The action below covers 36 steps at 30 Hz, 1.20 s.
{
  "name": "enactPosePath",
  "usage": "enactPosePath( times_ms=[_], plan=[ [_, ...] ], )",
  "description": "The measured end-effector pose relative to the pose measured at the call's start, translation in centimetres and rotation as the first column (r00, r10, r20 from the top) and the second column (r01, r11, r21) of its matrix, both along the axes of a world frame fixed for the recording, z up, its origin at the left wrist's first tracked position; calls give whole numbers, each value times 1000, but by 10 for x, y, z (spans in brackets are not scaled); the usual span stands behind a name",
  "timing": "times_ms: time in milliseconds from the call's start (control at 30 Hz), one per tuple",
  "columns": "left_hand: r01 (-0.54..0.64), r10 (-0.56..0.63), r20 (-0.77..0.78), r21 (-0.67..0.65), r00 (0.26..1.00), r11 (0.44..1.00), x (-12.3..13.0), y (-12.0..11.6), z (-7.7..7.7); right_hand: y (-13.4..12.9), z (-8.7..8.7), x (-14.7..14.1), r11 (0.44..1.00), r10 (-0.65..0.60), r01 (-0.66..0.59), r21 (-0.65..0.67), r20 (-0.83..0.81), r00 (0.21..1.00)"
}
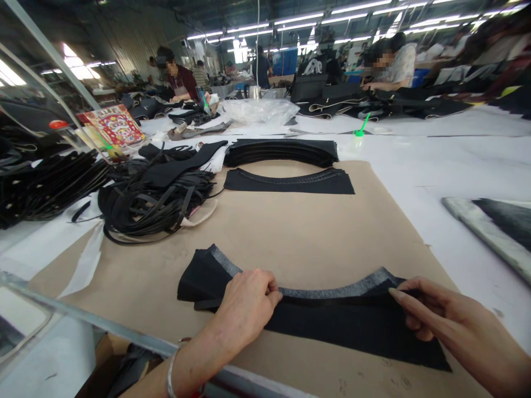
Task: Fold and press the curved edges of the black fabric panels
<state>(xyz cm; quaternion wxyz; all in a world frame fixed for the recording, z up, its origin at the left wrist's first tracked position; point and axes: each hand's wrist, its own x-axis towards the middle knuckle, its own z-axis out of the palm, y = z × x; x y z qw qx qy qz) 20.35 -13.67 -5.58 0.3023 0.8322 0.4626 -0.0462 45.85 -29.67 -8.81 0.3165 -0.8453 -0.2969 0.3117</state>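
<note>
A black fabric panel [352,331] with a curved, grey-speckled edge band [332,293] lies in front of me on brown paper. Along that curve runs a narrow black strip [206,305], whose loose end shows left of my wrist. My left hand [251,304] is closed, thumb and fingers pinching the strip near the middle of the curve. At the panel's right end my right hand [440,315] pinches the strip against the edge between thumb and forefinger. The fingertips partly cover what they grip.
Beyond the panel lie a single curved black piece [290,182] and a stack of similar pieces [282,152]. A tangled heap of black strips [153,204] sits at the left. Farther off are a green bottle [362,127], clear plastic [261,110] and co-workers. A framed slab [498,226] stands right.
</note>
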Motion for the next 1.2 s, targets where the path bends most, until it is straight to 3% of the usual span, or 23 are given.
enactPosePath(
  times_ms=[233,500,1033,1200],
  plan=[
    [9,-10,-31,-42,999,999,2,-1,5,1,3,-7,997,14,-13,70,-3,1000],
    [38,-41,-54,-45,998,998,1,3,-9,0,-1,-9,995,-8,5,103,22,1000],
    [32,-35,-67,-42,997,999,1,5,-15,7,-14,-3,994,-82,79,75,28,996],
    [36,-39,-53,-64,998,997,0,6,-15,10,-11,-3,997,-68,65,47,65,996]
  ],
)
